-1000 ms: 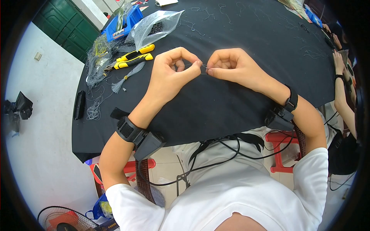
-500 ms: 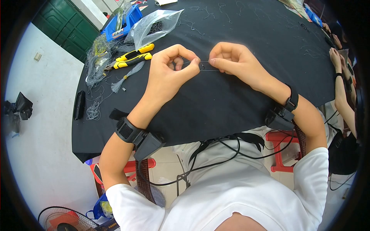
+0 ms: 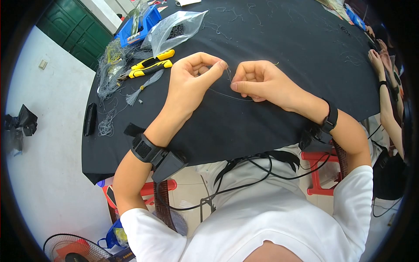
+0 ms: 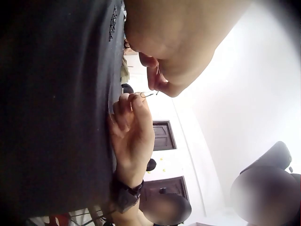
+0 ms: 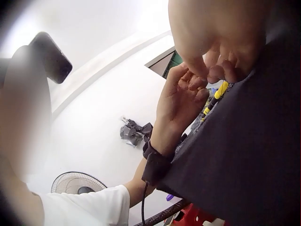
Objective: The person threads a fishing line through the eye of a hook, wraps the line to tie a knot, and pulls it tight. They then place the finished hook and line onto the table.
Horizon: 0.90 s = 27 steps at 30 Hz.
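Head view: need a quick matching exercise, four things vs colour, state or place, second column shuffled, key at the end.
Things:
1. Thin line
2. Pliers
3. Bin
4. Plastic bag

Descriptions:
A. Yellow-and-black handles
B. See-through, dark contents
C. Running between the left grip and the right grip
D. Blue

Pairs: 1-C, 2-A, 3-D, 4-B

Table point(image 3: 244, 131) occupies the centre of the head view. At upper centre, left hand point(image 3: 192, 78) and right hand point(image 3: 266, 85) positioned side by side, thread point(image 3: 229, 96) between them. Pliers point(image 3: 151, 69) lie left of the left hand; above these, a bag point(image 3: 161, 40) beside a bin point(image 3: 150, 19), upper left.
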### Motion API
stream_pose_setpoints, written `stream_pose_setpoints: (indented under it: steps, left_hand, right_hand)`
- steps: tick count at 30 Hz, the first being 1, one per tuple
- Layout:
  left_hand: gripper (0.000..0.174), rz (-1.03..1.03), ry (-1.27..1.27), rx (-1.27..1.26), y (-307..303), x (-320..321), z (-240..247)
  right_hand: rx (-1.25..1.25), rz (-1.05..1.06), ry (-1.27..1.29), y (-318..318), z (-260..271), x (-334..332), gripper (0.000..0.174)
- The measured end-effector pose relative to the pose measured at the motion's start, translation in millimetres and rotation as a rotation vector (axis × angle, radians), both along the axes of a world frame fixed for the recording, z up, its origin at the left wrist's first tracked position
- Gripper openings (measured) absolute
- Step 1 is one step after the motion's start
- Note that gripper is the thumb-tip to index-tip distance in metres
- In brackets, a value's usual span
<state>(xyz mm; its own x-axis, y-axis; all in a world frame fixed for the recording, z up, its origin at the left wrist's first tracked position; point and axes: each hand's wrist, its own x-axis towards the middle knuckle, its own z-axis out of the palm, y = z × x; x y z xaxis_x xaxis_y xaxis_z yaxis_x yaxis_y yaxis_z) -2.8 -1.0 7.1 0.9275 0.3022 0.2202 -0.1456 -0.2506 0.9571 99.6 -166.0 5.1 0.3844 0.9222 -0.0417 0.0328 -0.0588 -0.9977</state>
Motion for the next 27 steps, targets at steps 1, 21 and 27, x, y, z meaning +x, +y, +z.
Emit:
stream_pose_setpoints:
  steps: [1, 21, 27]
  left_hand:
    - [0.015, 0.013, -0.003, 0.013, 0, 0, 0]
    - [0.016, -0.009, -0.005, 0.094, -3, -4, 4]
    - [0.016, 0.016, -0.007, 0.083, -2, -4, 3]
  right_hand:
    - [0.006, -0.005, -0.012, 0, 0, -1, 0.011]
    - [0.066, -0.146, 0.135, -1, -5, 9, 0.016]
    - [0.152, -0.173, 0.113, -2, -4, 8, 0.015]
